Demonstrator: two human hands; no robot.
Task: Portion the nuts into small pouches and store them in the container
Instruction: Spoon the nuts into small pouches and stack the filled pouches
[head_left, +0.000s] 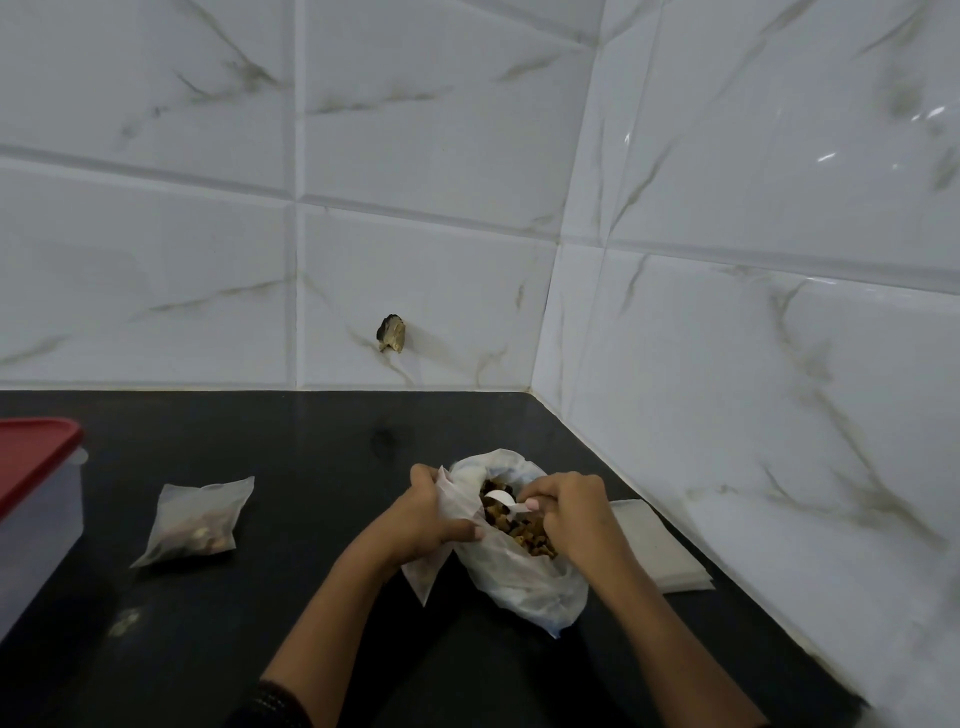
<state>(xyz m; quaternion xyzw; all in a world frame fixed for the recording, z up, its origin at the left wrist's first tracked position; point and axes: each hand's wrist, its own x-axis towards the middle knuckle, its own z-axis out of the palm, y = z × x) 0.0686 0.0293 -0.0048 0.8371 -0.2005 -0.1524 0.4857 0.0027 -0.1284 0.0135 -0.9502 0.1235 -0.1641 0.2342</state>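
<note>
A large clear plastic bag (524, 587) of brown nuts (524, 532) lies open on the black counter. My right hand (571, 514) is inside the bag's mouth, gripping a small white spoon (506, 501) that rests on the nuts. My left hand (431, 514) pinches a small translucent pouch (423, 577) against the bag's left edge. A filled pouch (195, 519) lies flat on the counter to the left. At the far left edge stands the clear container (36, 525) with a red lid (31, 457).
A stack of empty flat pouches (660, 551) lies right of the bag, near the tiled side wall. The black counter (311, 467) meets white marble-look tiles at the back and right. A small brown object (392, 333) sticks to the back wall.
</note>
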